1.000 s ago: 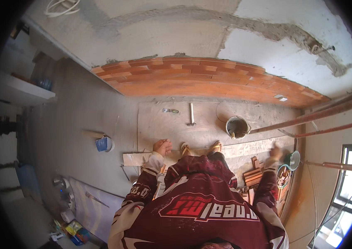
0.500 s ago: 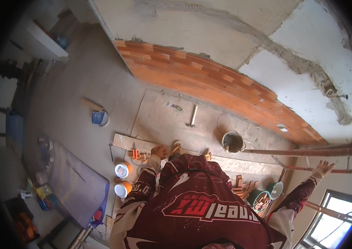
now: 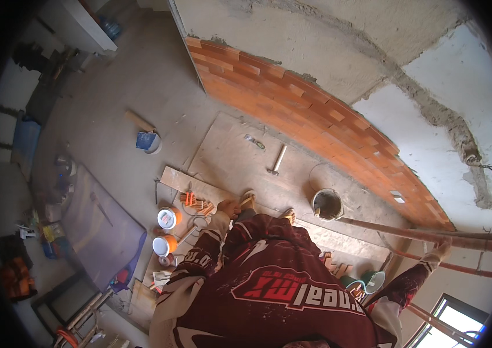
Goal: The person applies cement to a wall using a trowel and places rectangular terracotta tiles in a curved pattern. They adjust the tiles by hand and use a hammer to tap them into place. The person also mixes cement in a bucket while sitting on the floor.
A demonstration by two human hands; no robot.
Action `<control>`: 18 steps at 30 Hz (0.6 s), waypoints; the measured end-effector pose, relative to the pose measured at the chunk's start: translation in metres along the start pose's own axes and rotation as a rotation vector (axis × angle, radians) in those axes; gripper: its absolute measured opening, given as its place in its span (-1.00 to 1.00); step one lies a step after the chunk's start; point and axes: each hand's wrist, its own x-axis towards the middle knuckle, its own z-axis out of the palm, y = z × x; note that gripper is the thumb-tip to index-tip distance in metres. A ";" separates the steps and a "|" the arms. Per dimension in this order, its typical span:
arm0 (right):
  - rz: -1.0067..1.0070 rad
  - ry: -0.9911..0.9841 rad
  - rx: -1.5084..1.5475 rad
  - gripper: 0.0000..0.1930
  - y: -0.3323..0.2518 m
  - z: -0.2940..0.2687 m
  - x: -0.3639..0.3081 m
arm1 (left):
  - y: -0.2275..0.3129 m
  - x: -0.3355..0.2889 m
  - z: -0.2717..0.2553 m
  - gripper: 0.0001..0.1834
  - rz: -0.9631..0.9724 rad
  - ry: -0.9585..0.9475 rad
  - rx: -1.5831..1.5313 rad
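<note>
My right hand (image 3: 443, 247) reaches out to the right. It is closed over a long red-brown pole (image 3: 394, 227), with the fingers partly hidden. My left hand (image 3: 229, 208) hangs low beside my left knee, fingers loosely bent and apart, and nothing shows in it. Just left of it lie orange-handled pliers (image 3: 189, 199) and a stack of thin brick tiles (image 3: 204, 207). My sandalled feet (image 3: 248, 200) stand on boards below me. Orange brick tiles (image 3: 292, 101) cover the lower part of the wall ahead.
A mortar bucket (image 3: 327, 205) stands near the wall, with a hammer (image 3: 277, 160) and a scraper (image 3: 254, 141) on the board (image 3: 228, 139). Two orange-and-white tubs (image 3: 165, 246) stand at left, a blue-and-white bucket (image 3: 149, 142) beyond. More poles (image 3: 469, 270) cross at right.
My right hand, stretched open above the poles before, has come down onto the upper pole and closed on it. The view has tilted slightly; my left hand stays by the knee.
</note>
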 end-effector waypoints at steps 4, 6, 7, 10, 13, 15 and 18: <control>-0.052 -0.264 -0.065 -0.62 0.072 0.038 -0.034 | -0.002 0.025 -0.015 -0.85 -0.015 0.039 0.078; -0.121 -0.381 -0.131 -0.66 0.110 0.053 -0.064 | 0.008 0.013 0.002 -0.85 0.034 0.025 0.090; -0.117 -0.452 -0.148 -0.69 0.130 0.064 -0.086 | 0.012 0.011 0.001 -0.84 0.029 0.008 0.073; 0.096 -0.619 -0.128 -0.68 0.180 0.092 -0.176 | 0.015 0.016 -0.008 -0.80 0.064 -0.084 0.125; 0.227 -0.882 -0.445 -0.74 0.221 0.112 -0.253 | -0.002 0.026 -0.023 -0.75 0.252 -0.244 0.420; 0.040 -1.080 -0.556 -0.59 0.225 0.118 -0.329 | 0.000 0.003 -0.020 -0.70 0.426 -0.325 0.694; 0.073 -1.206 -0.495 -0.57 0.274 0.099 -0.414 | 0.002 0.009 -0.040 -0.62 0.237 -0.468 0.910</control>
